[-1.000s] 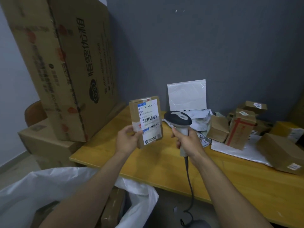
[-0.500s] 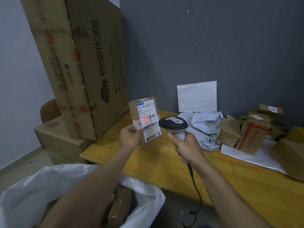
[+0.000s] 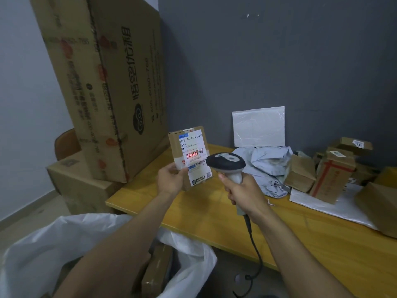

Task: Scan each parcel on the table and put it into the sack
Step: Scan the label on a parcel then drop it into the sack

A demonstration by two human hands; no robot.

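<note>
Left hand: the left hand [image 3: 171, 179] is raised over the near left corner of the tabletop [image 3: 279, 233] and grips a parcel [image 3: 189, 155] by its lower left edge.
Left fingers: the thumb lies on the label face and the other fingers [image 3: 165, 171] curl round behind, pinching the box between them.
Parcel: a small brown carton, held upright with a slight tilt, clear of the tabletop, its white label turned towards the person.
Scan line: a red bar of light falls across the barcode in the middle of the label.
Right hand: the right hand [image 3: 242, 192] holds a scanner [image 3: 226, 163] just to the right of the parcel, the dark head aimed at the label.
Right fingers: wrapped tight round the pale handle, forefinger at the front.
Cable: a dark cable [image 3: 254, 250] hangs from the handle past the tabletop's front edge.
Sack: a white sack [image 3: 43, 244] gapes open low on the left, under the forearm, with a brown box [image 3: 156, 269] inside.
Waiting parcels: a huddle of brown cartons [image 3: 330, 177] on the right of the tabletop, some on a flat white bag [image 3: 322, 205]; a crumpled grey bag [image 3: 266, 164] lies beside them.
Wall side: a white mailer [image 3: 258, 126] leans on the grey wall.
Left of the tabletop: a tall printed carton [image 3: 111, 82] stands tilted on a lower box [image 3: 79, 181].
</note>
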